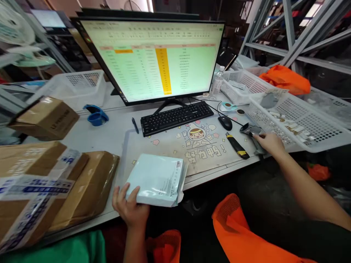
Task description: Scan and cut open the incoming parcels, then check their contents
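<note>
My left hand grips the near-left corner of a pale blue package that has a barcode label at its right end. The package is over the front edge of a printed desk mat. On the right, my right hand is closed around a barcode scanner, its head pointing left. A black and yellow utility knife lies just left of the scanner. Beyond that are a black mouse and a keyboard.
A large monitor showing a spreadsheet stands behind the keyboard. Taped cardboard boxes fill the left side, near a blue tape dispenser. White plastic baskets and a clear bottle stand at right. Orange bags hang below the desk edge.
</note>
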Demonstrator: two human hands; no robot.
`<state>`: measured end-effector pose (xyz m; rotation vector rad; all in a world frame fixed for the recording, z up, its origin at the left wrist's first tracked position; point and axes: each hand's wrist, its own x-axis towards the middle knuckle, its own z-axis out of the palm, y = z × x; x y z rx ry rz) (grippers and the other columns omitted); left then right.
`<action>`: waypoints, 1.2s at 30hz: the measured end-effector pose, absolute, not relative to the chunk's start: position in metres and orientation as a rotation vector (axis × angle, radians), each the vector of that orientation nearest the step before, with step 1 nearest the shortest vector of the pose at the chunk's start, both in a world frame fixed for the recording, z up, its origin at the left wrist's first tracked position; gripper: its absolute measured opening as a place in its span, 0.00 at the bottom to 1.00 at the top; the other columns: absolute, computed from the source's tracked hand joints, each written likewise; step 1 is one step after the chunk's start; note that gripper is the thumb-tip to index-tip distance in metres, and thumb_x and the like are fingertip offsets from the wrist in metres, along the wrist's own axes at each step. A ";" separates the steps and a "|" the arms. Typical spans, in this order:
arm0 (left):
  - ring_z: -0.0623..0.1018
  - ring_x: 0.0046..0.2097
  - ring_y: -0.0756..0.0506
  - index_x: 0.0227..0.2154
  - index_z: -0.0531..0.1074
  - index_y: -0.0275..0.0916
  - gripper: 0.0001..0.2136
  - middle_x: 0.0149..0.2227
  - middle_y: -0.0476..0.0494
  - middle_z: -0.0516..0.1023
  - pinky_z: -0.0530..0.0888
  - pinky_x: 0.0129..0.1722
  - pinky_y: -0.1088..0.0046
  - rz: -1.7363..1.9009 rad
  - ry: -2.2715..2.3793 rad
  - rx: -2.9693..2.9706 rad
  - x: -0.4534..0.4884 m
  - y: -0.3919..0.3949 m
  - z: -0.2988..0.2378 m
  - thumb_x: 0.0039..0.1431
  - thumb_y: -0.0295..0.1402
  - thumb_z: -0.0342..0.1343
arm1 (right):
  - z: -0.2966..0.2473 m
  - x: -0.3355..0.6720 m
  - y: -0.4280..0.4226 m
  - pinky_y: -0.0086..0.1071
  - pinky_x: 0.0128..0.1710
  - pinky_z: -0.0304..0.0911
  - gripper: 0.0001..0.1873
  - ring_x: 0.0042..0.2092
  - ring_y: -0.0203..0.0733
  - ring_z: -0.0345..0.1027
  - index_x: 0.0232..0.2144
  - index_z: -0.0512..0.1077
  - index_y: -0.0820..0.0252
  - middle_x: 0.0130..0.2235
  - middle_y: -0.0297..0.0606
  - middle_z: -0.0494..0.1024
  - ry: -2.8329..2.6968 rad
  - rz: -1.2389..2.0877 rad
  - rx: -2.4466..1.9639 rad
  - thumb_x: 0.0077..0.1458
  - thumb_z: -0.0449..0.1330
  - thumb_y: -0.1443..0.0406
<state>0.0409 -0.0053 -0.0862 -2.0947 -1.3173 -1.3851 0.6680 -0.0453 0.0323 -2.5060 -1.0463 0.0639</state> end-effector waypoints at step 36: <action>0.62 0.75 0.26 0.73 0.56 0.53 0.49 0.77 0.34 0.53 0.75 0.65 0.42 -2.029 -0.359 -2.806 0.242 -0.016 -0.045 0.49 0.28 0.72 | -0.001 0.471 -0.242 0.46 0.51 0.77 0.22 0.52 0.47 0.77 0.58 0.74 0.61 0.56 0.45 0.78 -0.595 1.083 -1.357 0.69 0.65 0.54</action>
